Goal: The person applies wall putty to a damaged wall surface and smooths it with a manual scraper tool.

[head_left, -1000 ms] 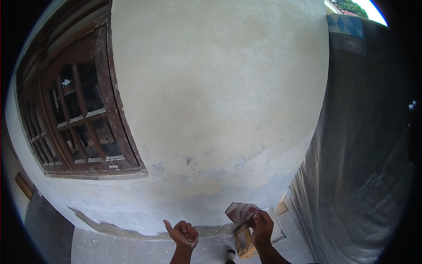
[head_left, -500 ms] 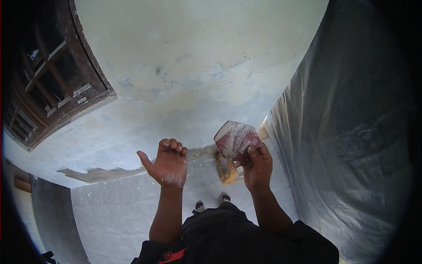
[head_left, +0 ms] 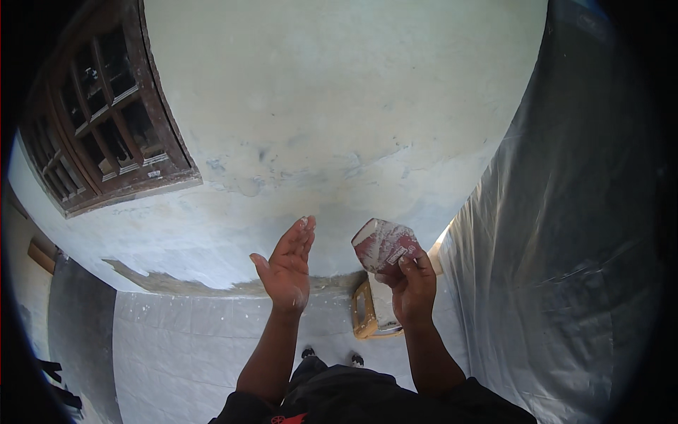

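Observation:
My right hand [head_left: 415, 286] grips a dark red, flat, many-sided putty spreader [head_left: 385, 247] by its lower right edge, thumb on the near face. White putty is smeared over that face. My left hand [head_left: 286, 268] is raised beside it, palm showing, with fingers stretched and thumb held apart. Nothing is in it, and pale residue marks its fingertips and wrist. Both hands are up in front of a pale wall [head_left: 318, 85] with grey-blue patches of filler.
Below my right hand stands a yellow-brown stool [head_left: 364, 318], its pale top partly hidden. A brown wooden window [head_left: 106, 106] is set in the wall at left. Clear plastic sheeting [head_left: 558, 283] hangs on the right. A grey sheet [head_left: 183, 346] with white specks covers the floor.
The fingers of my left hand have straightened from a curl and now reach upward. The spreader stays in my right hand. My view has shifted, showing more of the window and stool.

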{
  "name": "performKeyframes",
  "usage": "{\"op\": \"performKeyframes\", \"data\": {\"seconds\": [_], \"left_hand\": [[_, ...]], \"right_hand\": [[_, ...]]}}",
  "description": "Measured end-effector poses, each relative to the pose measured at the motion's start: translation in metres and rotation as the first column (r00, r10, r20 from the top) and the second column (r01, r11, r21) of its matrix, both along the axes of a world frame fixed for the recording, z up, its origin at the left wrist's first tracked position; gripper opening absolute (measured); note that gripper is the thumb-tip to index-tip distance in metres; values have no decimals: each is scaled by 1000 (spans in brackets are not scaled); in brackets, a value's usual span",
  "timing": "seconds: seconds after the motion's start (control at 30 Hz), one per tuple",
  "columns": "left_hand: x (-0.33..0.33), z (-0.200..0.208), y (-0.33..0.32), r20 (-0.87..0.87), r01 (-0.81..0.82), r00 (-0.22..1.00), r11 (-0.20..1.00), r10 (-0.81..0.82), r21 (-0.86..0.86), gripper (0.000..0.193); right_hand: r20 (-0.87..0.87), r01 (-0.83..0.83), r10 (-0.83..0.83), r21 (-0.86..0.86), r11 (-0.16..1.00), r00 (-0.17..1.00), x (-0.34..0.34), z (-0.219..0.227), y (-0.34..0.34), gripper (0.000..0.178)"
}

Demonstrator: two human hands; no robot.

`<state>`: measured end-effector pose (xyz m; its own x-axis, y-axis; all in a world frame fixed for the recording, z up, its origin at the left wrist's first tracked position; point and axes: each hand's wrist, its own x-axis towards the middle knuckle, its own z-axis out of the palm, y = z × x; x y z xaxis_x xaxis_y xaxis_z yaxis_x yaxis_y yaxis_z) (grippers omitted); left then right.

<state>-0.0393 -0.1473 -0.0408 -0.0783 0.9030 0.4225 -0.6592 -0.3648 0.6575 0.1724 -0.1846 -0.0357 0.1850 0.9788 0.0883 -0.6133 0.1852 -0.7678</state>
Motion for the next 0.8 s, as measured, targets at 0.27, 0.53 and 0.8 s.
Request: {"op": "performKeyframes", "data": {"seconds": [0.27, 0.53, 0.8], "left_hand": [[-46, 63, 79, -585, -242, 584, 808, 563, 537, 102], [-91, 108, 165, -590, -21, 27, 591, 807, 806, 92], [-91, 103, 207, -555, 67, 2, 553, 832, 830, 89]], "right_hand": [[271, 34, -181, 468, 883, 945, -37, 74, 109, 31], [269, -258, -952, 939, 227, 142, -73, 162, 224, 37], [-20, -571, -985, 816, 84, -173, -80, 197, 288, 36]]}}
